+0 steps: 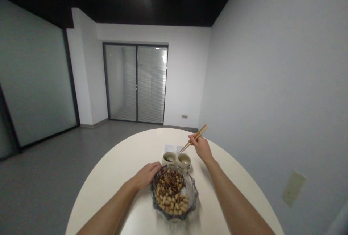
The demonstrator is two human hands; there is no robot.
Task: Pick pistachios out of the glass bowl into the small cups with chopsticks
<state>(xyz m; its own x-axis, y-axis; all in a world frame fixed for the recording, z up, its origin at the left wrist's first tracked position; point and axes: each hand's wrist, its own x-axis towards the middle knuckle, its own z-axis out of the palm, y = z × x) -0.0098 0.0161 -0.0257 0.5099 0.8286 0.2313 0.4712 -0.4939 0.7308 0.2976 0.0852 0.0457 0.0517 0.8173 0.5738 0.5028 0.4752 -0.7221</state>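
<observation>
A scalloped glass bowl (193,195) sits on the round white table (125,162), filled with dark striped seeds at the back and pale nuts at the front. My left hand (148,174) rests against the bowl's left rim, fingers curled on it. My right hand (201,147) is raised beyond the bowl and pinches a pair of wooden chopsticks (196,136), their tips hovering over two small cream cups (176,159). The left cup holds something dark; the right one looks pale inside.
Two small white square items (174,148) lie just behind the cups. The table's curved far edge is close behind them. A bare wall stands at the right, grey floor and a glass sliding door (136,83) lie beyond.
</observation>
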